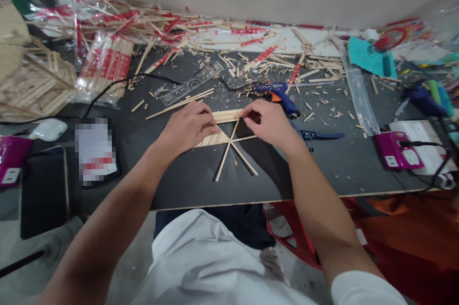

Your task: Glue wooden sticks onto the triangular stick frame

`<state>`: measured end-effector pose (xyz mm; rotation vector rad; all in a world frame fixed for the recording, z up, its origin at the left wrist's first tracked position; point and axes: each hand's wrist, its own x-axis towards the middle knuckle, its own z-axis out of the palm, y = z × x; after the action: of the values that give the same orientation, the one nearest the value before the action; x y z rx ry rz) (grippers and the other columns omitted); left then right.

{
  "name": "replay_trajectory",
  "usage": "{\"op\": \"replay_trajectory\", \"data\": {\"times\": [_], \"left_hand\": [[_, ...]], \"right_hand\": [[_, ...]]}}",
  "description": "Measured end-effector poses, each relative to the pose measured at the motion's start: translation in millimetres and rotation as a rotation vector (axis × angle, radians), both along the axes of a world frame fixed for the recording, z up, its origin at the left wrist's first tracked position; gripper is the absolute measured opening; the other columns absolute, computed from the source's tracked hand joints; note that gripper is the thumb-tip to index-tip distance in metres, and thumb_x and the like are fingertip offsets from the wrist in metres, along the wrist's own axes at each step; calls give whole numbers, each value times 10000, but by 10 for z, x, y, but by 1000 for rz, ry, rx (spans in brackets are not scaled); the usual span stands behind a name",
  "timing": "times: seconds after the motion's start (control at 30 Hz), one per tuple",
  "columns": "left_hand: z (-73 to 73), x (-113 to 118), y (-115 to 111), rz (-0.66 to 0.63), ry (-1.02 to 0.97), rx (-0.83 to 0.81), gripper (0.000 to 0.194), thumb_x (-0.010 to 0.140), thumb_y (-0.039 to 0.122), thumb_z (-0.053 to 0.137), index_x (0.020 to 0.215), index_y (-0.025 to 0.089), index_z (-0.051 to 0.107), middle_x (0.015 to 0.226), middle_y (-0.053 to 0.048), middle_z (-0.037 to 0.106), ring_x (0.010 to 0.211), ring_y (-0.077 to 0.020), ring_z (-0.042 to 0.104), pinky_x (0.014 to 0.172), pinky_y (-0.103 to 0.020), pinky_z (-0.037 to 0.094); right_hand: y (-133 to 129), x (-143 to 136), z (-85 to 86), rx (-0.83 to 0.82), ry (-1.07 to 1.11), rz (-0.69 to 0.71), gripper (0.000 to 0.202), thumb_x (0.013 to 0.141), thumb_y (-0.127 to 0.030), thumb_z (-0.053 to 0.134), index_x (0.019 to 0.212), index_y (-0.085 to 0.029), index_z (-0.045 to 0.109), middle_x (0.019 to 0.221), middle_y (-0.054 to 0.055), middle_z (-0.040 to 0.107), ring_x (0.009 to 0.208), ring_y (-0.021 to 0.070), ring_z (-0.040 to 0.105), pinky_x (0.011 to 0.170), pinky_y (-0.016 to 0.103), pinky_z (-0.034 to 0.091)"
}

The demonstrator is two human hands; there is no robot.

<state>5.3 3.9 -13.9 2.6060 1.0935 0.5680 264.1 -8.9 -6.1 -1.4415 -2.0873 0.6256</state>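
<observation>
A wooden stick frame [229, 140] with spokes spreading from one centre lies on the dark table; one wedge of it is filled with parallel sticks [213, 138]. My left hand [191, 125] rests over that wedge, its fingers bent and close together on the sticks. Several sticks [227, 116] lie side by side just beyond the centre, between my two hands. At their right end, the thumb and forefinger of my right hand [267, 121] pinch together on the stick ends. Beyond my right hand sits a blue glue gun [281, 94], and blue cutters [319, 135] lie to its right.
Wrapped chopsticks [107, 66] and loose sticks cover the table's back. At left are phones [96, 152], [45, 190] a white case [49, 129] and a wooden lattice [39, 75]. A magenta adapter [398, 150] with cables stands at right. The table edge [229, 203] is in front.
</observation>
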Motion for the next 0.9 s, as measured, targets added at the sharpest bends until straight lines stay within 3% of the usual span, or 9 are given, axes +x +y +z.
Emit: {"op": "replay_trajectory", "data": {"times": [0.4, 0.67, 0.9], "left_hand": [[-1, 0, -5, 9, -6, -8, 280, 968, 441, 649, 896, 198, 766, 1055, -69, 702, 1017, -227, 612, 861, -338, 468], [-10, -8, 3, -1, 4, 12, 281, 969, 435, 653, 907, 183, 760, 1045, -69, 705, 1003, -228, 622, 850, -338, 473], [-3, 21, -43, -35, 65, 126, 261, 1008, 387, 597, 964, 166, 728, 1032, -78, 705, 990, -233, 628, 852, -336, 490]], "right_hand": [[21, -20, -100, -34, 14, 17, 55, 851, -153, 672, 846, -207, 663, 867, 44, 668, 752, 188, 601, 716, 333, 471], [57, -37, -126, -48, -10, 49, 113, 853, -133, 715, 817, -204, 635, 861, 35, 655, 783, 195, 593, 763, 339, 444], [44, -29, -72, -16, -114, 167, 131, 939, -140, 605, 847, -206, 538, 942, 76, 624, 924, 234, 564, 854, 357, 431]]}}
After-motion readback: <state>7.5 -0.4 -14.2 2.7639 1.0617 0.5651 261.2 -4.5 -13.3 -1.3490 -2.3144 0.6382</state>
